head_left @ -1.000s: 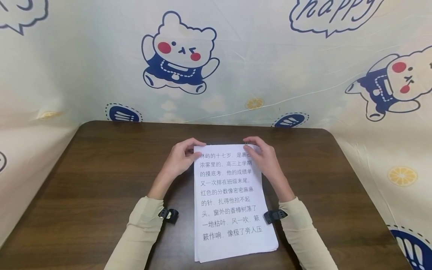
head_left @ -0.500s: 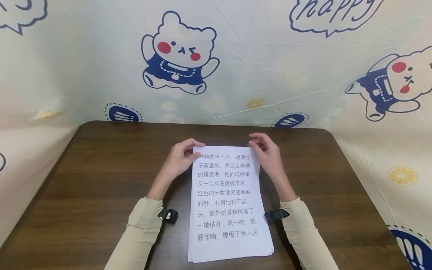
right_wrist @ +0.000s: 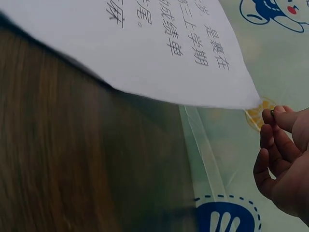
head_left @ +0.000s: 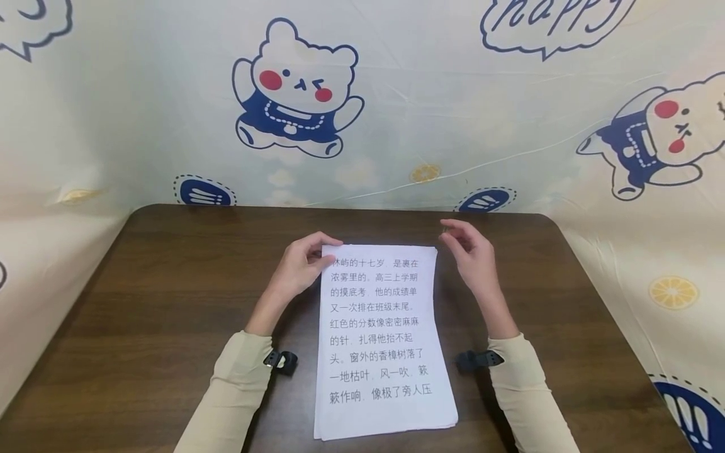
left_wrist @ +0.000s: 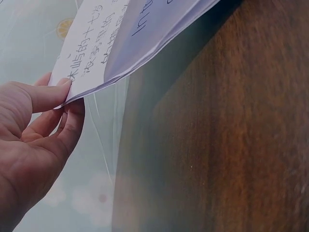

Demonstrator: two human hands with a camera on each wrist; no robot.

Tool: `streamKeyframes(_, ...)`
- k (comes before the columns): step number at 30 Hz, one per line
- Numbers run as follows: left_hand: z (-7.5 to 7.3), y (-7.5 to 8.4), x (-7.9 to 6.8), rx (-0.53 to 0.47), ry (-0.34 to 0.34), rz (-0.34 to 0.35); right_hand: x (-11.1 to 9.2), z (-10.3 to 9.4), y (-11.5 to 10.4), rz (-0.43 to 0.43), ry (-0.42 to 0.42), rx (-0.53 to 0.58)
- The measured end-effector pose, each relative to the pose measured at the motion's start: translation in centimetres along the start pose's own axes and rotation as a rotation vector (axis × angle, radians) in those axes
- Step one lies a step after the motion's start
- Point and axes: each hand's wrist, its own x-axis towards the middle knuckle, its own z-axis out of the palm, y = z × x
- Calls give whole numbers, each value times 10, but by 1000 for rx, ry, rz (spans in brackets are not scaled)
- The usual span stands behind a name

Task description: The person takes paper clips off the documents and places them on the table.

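Observation:
A stack of white paper sheets (head_left: 385, 415) with large printed Chinese text is held up by its top left corner above the brown table. My left hand (head_left: 300, 264) pinches that corner; in the left wrist view the thumb lies on the printed face and the fingers (left_wrist: 72, 125) are behind. To the right of the stack, apart from its top right corner, my right hand (head_left: 472, 258) pinches a tiny dark metal piece (right_wrist: 272, 113) between thumb and fingertip. It is too small to tell its kind.
The dark wooden table (head_left: 187, 314) reaches back to a wall covered in pale cloth (head_left: 430, 113) with cartoon bears. Each wrist wears a black strap (head_left: 478, 360) with a small camera.
My right hand has drawn away from the stack's top right corner, up and to the right, with the tiny piece pinched. The sheets have shifted slightly left; my left hand keeps its grip.

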Motion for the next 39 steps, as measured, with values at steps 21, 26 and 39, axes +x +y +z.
streamKeyframes(21, 0, -2, 0, 10, 0, -25, -13, -45, 25, 73, -118, -230)
streamKeyframes(26, 1, -4, 1, 6, 1, -29, -15, -48, 29, 115, -207, -266)
streamKeyframes(39, 2, -3, 3, 16, -4, -32, -20, -42, 32, 251, -444, -371)
